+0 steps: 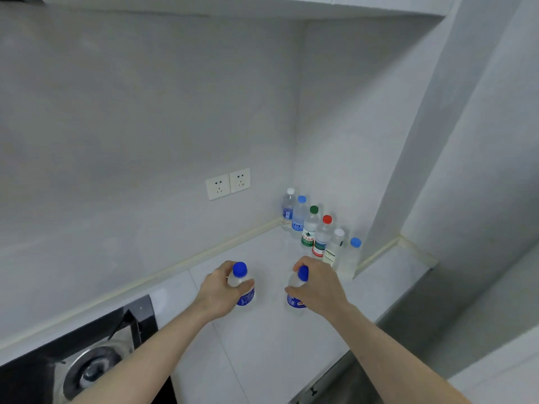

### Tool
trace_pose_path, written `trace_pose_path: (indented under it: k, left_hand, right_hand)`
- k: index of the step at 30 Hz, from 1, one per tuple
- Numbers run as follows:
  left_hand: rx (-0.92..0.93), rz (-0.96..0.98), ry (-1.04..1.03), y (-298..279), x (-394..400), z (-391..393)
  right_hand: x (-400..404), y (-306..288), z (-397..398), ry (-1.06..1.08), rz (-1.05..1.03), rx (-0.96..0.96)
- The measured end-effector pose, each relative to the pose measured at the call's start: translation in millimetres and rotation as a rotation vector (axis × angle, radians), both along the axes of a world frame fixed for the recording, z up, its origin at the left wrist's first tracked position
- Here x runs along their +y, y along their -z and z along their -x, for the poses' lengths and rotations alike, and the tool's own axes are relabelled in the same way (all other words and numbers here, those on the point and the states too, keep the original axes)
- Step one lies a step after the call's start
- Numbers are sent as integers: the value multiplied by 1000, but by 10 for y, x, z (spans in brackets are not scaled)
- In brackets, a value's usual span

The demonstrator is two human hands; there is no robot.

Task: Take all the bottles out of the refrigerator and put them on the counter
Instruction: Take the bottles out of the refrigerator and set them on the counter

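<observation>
The left hand (217, 290) and right hand (316, 287) each clamp a blue-capped water bottle (243, 287) (297, 293) at the shoulder; the bottles look smooth, light and squashable, with a six-bottle row (313, 228) at one o'clock.

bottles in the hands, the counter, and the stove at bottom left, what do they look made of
Bottle in the left hand and bottle in the right hand: clear, glossy plastic by the look, see-through bodies, blue screw caps, printed blue labels.
Counter: white, smooth, faintly glossy with a seam line; stone or tile, cannot tell which.
Stove: glossy black top that reflects, probably glass, with a metal burner ring.
</observation>
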State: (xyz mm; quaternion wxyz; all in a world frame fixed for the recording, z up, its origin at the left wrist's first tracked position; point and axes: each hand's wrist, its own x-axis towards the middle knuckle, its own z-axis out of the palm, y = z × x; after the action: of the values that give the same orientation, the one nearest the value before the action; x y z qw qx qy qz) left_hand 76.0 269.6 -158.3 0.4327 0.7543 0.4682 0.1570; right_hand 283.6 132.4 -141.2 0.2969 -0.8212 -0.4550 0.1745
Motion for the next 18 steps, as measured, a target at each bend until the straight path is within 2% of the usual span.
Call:
trace_pose_path:
  k: [8, 18]
  left_hand:
    - [-9, 84, 30, 268, 597, -757]
    - [40, 98, -15, 795, 1384, -1765]
  right_hand:
    - [607, 337, -417, 71, 66, 28]
    - [1235, 887, -1091, 132, 2, -8]
